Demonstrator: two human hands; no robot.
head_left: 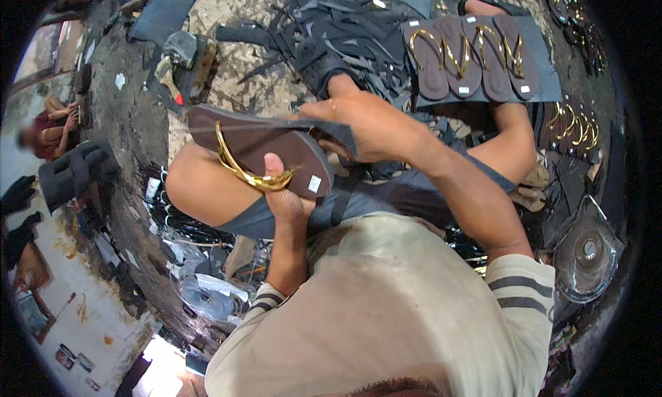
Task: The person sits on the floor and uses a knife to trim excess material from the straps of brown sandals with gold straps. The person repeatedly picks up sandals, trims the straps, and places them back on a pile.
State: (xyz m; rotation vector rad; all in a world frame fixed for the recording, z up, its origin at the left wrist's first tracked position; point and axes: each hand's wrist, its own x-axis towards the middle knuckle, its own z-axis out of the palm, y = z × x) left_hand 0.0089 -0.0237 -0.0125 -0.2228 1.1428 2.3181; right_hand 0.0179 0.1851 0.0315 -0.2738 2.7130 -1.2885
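Note:
A brown flip-flop (258, 140) with a shiny gold strap (265, 184) and a small white sticker is tilted above my left thigh. My left hand (289, 202) grips it near the sticker end, thumb over the sole and fingers hidden underneath. At its far edge, my right hand (365, 121) is closed beside a dark flat strip (341, 136) that hangs by the sole. A thin grey line crosses the sole toward this hand; I cannot tell whether it is a blade or trimmed material. What the right fingers hold is partly hidden.
Several brown sandals with gold straps lie on a dark sheet (548, 86) at the upper right. Dark rubber offcuts (338, 24) heap up ahead. A brush (165, 80) and grey block (181, 48) lie left. A fan (586, 252) stands right; another person (55, 128) sits far left.

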